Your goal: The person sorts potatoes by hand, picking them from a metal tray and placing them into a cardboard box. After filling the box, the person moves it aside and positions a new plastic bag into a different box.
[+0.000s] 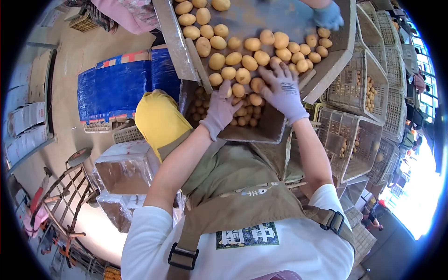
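Both my hands wear pale lavender work gloves. My left hand (220,110) is at the near edge of a sloping metal sorting tray (284,17), fingers stretched out and touching or just beside potatoes there. My right hand (283,91) lies spread over the tray's lower end, its fingertips against a potato (257,84); no firm grip shows. Many yellow-brown potatoes (249,62) are spread across the tray. Right below its edge, between my hands and my lap, a cardboard-lined box (259,134) holds more potatoes.
Another person's blue-gloved hand (329,17) rests at the tray's far right. Plastic crates (343,140), some with potatoes, stack up on the right. On the left are a blue-wrapped seat or stack (119,84), plastic-wrapped boxes (122,175) and a metal hand cart (70,196).
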`<state>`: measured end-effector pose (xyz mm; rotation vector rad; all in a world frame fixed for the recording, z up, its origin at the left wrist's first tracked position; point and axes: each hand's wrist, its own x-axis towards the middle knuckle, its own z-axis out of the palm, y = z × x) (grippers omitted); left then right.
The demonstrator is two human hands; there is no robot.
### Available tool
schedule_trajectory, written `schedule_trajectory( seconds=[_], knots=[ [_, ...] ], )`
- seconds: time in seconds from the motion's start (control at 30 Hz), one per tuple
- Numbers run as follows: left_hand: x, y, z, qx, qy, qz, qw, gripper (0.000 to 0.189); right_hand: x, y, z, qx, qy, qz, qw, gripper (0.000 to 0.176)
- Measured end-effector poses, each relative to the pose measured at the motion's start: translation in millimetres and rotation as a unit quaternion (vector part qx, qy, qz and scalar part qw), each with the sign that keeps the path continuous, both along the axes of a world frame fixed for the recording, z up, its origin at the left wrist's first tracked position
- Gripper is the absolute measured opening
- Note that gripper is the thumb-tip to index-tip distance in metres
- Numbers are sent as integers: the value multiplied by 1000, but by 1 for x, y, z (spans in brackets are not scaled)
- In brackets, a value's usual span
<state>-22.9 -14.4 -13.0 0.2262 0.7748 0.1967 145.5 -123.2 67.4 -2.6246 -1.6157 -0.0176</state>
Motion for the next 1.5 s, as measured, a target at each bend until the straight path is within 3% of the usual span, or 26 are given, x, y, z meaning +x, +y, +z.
schedule_trajectory(
  seconds=[0.07, 0.17, 0.2, 0.3, 0.37, 0.43, 0.47, 0.57, 0.67, 0.7, 0.77, 0.8, 0.83, 0.87, 0.93, 0.97, 1.03, 1.1, 1.17, 1.2, 1.3, 1.33, 1.43, 1.47, 1.5],
  knots=[
    [4, 4, 6, -54, -41, 26, 997, 77, -2, 3, 1, -66, 20, 16, 997, 38],
    [2, 7, -1, -129, -140, -6, 982, 84, 7, 29, 5, 61, 103, -28, 992, 17],
    [4, 5, -7, -133, -134, -21, 982, 88, 2, 39, 9, 135, 79, 1, 988, 21],
    [7, 0, -20, -153, -191, -19, 969, 88, -15, 81, 14, 178, 139, 40, 973, 24],
    [9, 2, -13, -155, -213, -15, 965, 89, -22, 109, -11, 24, 79, 21, 996, 28],
    [9, 5, -6, -153, -201, -11, 968, 89, -27, 132, -27, -42, 86, -80, 992, 31],
    [9, 5, -9, -168, -199, -10, 965, 89, -21, 141, -21, -74, 120, -79, 987, 32],
    [6, 6, -24, -169, -207, -35, 963, 89, 1, 139, -20, -20, 192, -73, 979, 35],
    [8, 13, 8, -128, -186, -37, 974, 88, -4, 84, 14, 217, 235, 5, 947, 38],
    [7, 14, 9, -121, -184, -36, 975, 88, 7, 60, 31, 226, 143, 103, 958, 41],
    [4, 5, -22, 80, -242, -48, 966, 82, 79, -44, 45, 303, 28, -178, 936, 40],
    [7, 7, -15, -29, -224, -31, 974, 81, 113, -92, 56, 340, 16, -326, 882, 42],
    [9, 9, -8, -136, -205, -15, 969, 80, 121, -109, 75, 297, -224, -311, 875, 45],
    [9, 9, -3, -99, -178, -22, 979, 77, 112, -113, 82, 348, -213, -324, 854, 45],
    [12, 1, -30, 14, -205, -41, 978, 77, 77, -95, 88, 324, -65, -220, 918, 46],
    [12, 1, -26, 0, -203, -38, 978, 78, 58, -82, 85, 308, 12, -166, 937, 47],
    [12, 5, -12, -45, -181, -42, 982, 80, 32, -67, 60, 203, 48, 1, 978, 38],
    [10, 11, -2, -107, -138, -54, 983, 82, 1, -44, 35, 134, 39, -27, 990, 46],
    [9, 10, 4, -101, -83, -20, 991, 84, -13, -27, 22, 78, -30, -50, 995, 44],
    [10, 8, 4, -99, -56, -3, 994, 85, -16, -25, 22, -15, -20, -30, 999, 46],
    [11, 3, 2, -20, 82, 10, 996, 87, -2, -5, 42, -128, 199, -125, 964, 49],
    [8, 4, 2, -54, 69, 24, 996, 73, 0, -15, 13, 51, 66, -117, 990, 53],
    [-1, -2, -63, 135, -12, -7, 991, 62, -11, -3, -2, -40, -83, -55, 994, 52],
    [2, -3, -44, 130, 19, 22, 991, 55, -11, -2, -8, -35, 139, -66, 987, 56],
    [3, -3, -28, 107, 21, 15, 994, 52, -11, 0, 4, -38, 149, -25, 988, 56]
  ],
)
